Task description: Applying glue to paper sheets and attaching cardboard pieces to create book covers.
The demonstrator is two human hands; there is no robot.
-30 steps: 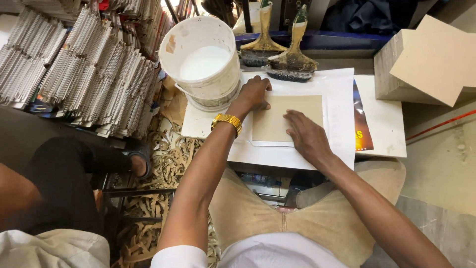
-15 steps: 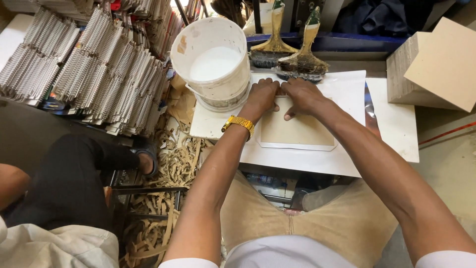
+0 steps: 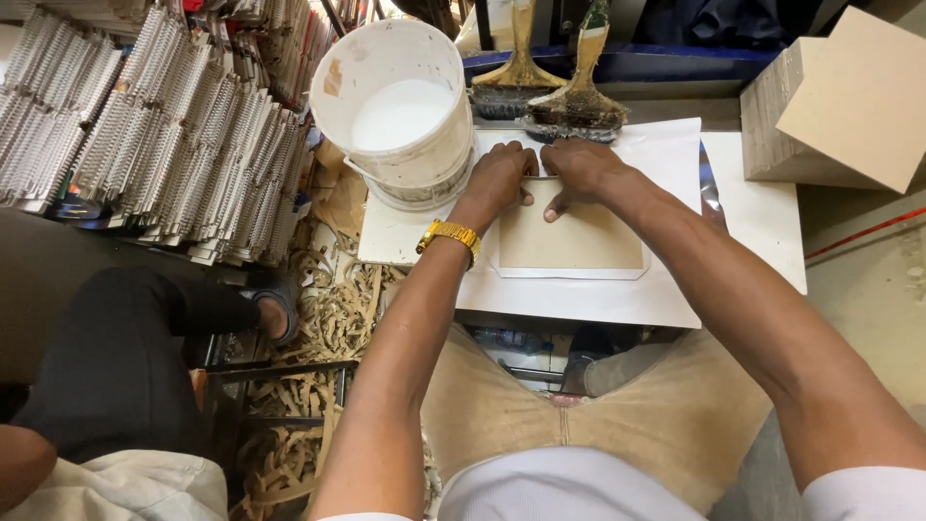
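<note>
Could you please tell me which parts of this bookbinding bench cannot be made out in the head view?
- Far edge of the brown board: covered by the left hand and right hand.
- Brush handles: cut off by the top edge.
- Bucket depth: hidden by white liquid.

A small bookbinding workshop, by the look of it. The landmark is the white glue bucket (image 3: pixel 403 111): just right of it two glue-caked brushes (image 3: pixel 550 92) lean, further right sits a stack of cut grey boards (image 3: pixel 839 106), left of it piles of spiral-bound pads (image 3: pixel 145 135), and below it paper trimmings (image 3: pixel 318 318) litter the floor
</note>
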